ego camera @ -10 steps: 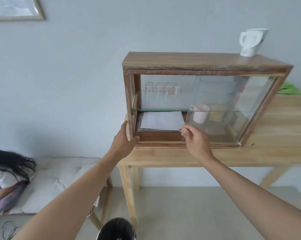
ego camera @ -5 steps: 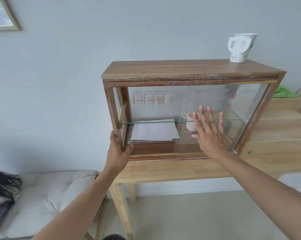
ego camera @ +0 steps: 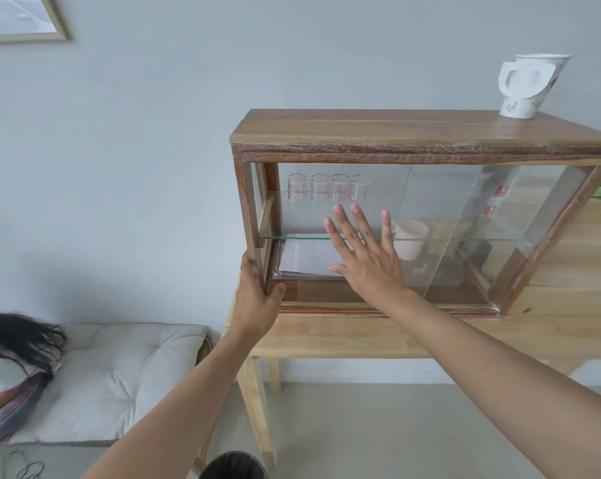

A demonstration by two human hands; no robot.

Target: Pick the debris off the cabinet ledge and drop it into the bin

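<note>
Debris: not made out on the cabinet ledge [ego camera: 326, 307], the low wooden front rail of the cabinet [ego camera: 413, 133]; any bits are too small to tell, so their exact place cannot be given. Cabinet: wooden frame, glass front, standing on the pale wooden worktop [ego camera: 361, 340]; long axis runs left to right, as does the ledge. Right hand [ego camera: 364, 261]: flat, fingers spread, palm pressed on the sliding glass pane [ego camera: 430, 219], gripping nothing; it sits just above the ledge and nearer its middle. Left hand [ego camera: 257, 292]: wrapped around the cabinet's lower left corner post, thumb on the front face, steadying the frame at the ledge's left end. Judgement: the ledge lies directly below the right hand, so that hand is the likelier one to pick along it, sweeping sideways. Bin [ego camera: 235, 466]: dark round rim at the bottom edge of the view, on the floor below and between the arms, well apart from the ledge. Open room: clear floor and air between worktop edge and bin. Other items: white sheets [ego camera: 302, 257] on the cabinet floor; paper cup [ego camera: 530, 84] on the cabinet top, far right.
</note>
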